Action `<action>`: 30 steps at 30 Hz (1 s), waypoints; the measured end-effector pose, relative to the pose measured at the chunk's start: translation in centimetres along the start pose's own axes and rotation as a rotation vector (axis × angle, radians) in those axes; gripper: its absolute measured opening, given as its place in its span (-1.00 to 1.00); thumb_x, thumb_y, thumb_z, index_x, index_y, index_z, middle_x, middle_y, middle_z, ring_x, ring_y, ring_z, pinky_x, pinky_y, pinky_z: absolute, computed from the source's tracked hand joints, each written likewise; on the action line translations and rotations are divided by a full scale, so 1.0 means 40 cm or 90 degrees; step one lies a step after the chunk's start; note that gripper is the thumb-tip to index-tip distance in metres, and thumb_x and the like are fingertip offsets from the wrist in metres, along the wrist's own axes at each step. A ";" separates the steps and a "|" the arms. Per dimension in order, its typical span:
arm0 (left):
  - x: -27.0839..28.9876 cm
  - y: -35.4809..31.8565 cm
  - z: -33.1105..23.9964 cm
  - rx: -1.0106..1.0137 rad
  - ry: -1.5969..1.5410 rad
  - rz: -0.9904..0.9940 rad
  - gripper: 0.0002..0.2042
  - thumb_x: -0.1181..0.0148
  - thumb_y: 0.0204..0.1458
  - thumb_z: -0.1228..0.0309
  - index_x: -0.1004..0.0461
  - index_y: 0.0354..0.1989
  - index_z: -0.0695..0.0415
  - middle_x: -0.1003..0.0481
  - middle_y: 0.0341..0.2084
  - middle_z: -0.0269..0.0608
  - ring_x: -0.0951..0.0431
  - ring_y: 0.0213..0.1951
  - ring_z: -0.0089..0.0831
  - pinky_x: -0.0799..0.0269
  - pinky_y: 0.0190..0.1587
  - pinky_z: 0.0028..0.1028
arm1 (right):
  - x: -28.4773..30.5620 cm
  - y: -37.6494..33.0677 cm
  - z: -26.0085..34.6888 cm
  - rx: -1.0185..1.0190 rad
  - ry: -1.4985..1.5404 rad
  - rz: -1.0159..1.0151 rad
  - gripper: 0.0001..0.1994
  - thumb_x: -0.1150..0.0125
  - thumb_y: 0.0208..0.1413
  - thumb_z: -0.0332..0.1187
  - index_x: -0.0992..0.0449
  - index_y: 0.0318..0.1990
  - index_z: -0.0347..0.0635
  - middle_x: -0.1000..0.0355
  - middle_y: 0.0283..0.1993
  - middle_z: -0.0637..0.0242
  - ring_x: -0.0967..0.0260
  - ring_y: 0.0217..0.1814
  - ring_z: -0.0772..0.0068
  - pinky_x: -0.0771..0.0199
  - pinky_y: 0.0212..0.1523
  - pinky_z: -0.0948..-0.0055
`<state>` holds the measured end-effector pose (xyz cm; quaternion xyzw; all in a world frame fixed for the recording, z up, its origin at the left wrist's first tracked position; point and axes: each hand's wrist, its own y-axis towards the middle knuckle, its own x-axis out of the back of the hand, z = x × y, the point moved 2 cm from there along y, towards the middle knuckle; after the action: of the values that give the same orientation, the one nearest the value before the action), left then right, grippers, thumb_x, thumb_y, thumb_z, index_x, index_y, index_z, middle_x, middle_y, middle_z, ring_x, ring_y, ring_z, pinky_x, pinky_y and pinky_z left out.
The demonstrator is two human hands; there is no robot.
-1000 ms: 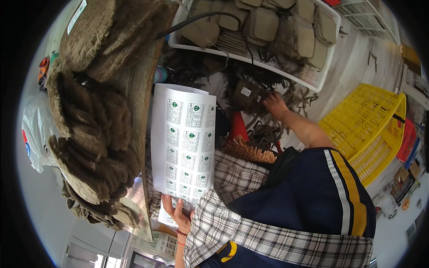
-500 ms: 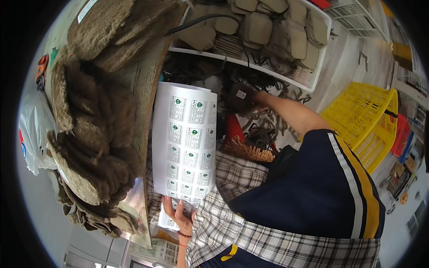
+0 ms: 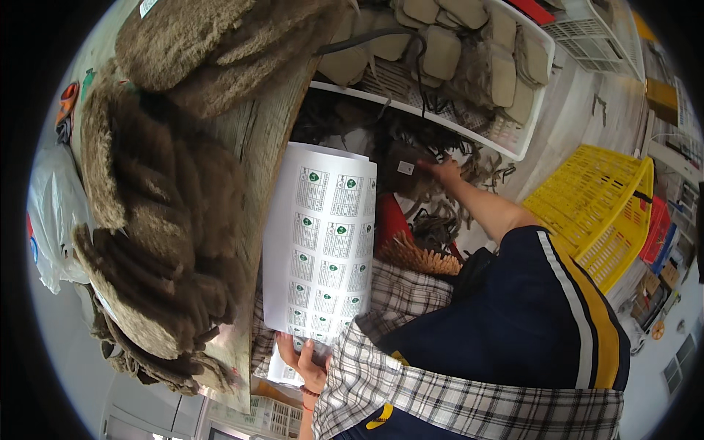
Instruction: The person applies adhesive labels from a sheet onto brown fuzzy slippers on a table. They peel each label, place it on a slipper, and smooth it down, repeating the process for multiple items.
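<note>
A curled white sheet of printed stickers [image 3: 321,242], marked with small green emblems, stands across my lap. My left hand [image 3: 306,361] grips its lower end, fingers bent over the paper. Farther off, my right hand [image 3: 444,173] reaches low beside a white tray and holds the edge of a dark brown furry piece [image 3: 411,185]. A small white label [image 3: 405,168] is stuck on that piece. Part of the right fingers is hard to make out against the dark pile. Loose brown strips [image 3: 438,224] lie below it.
Stacked brown plush pieces [image 3: 158,191] cover a wooden board [image 3: 275,150] on the left. A white tray [image 3: 534,121] holds beige pads. A yellow basket [image 3: 587,198] stands right. Near my knees are a red object [image 3: 389,224] and a woven rim [image 3: 422,257].
The whole view has shifted, so most things sit farther right and lower. More of my right hand shows now at the labelled brown piece. My left hand keeps hold of the sticker sheet.
</note>
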<state>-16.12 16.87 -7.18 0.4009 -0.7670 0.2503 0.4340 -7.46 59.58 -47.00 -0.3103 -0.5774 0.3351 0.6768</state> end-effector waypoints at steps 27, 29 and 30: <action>-0.013 -0.006 0.006 -0.006 -0.017 -0.032 -0.56 -0.23 0.13 0.16 -0.29 0.12 -0.02 -0.12 0.28 0.03 -0.12 0.31 0.12 -0.06 0.30 0.11 | -0.012 -0.144 0.167 0.053 -0.170 -0.076 0.03 -0.63 -0.45 0.05 -0.16 0.20 -0.17 -0.21 0.22 -0.01 -0.23 0.30 -0.08 -0.34 0.21 0.03; -0.007 0.003 0.006 -0.012 -0.035 -0.019 -0.54 -0.22 0.13 0.13 -0.29 0.15 -0.02 -0.12 0.29 0.04 -0.11 0.32 0.13 -0.03 0.31 0.12 | -0.012 -0.172 0.173 0.048 -0.120 -0.089 0.00 -0.63 -0.43 0.02 -0.16 0.18 -0.17 -0.24 0.20 -0.01 -0.28 0.26 -0.07 -0.41 0.15 0.05; -0.008 0.004 0.003 -0.005 -0.039 -0.014 -0.54 -0.21 0.14 0.11 -0.29 0.15 -0.02 -0.12 0.29 0.04 -0.11 0.32 0.13 -0.02 0.31 0.12 | -0.014 -0.184 0.170 0.053 -0.084 -0.090 -0.03 -0.63 -0.41 0.00 -0.16 0.16 -0.17 -0.24 0.18 -0.01 -0.31 0.23 -0.09 -0.44 0.11 0.06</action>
<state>-16.23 17.01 -7.50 0.4152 -0.7764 0.2297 0.4148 -13.57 55.05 -40.43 -0.2176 -0.6267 0.3302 0.6715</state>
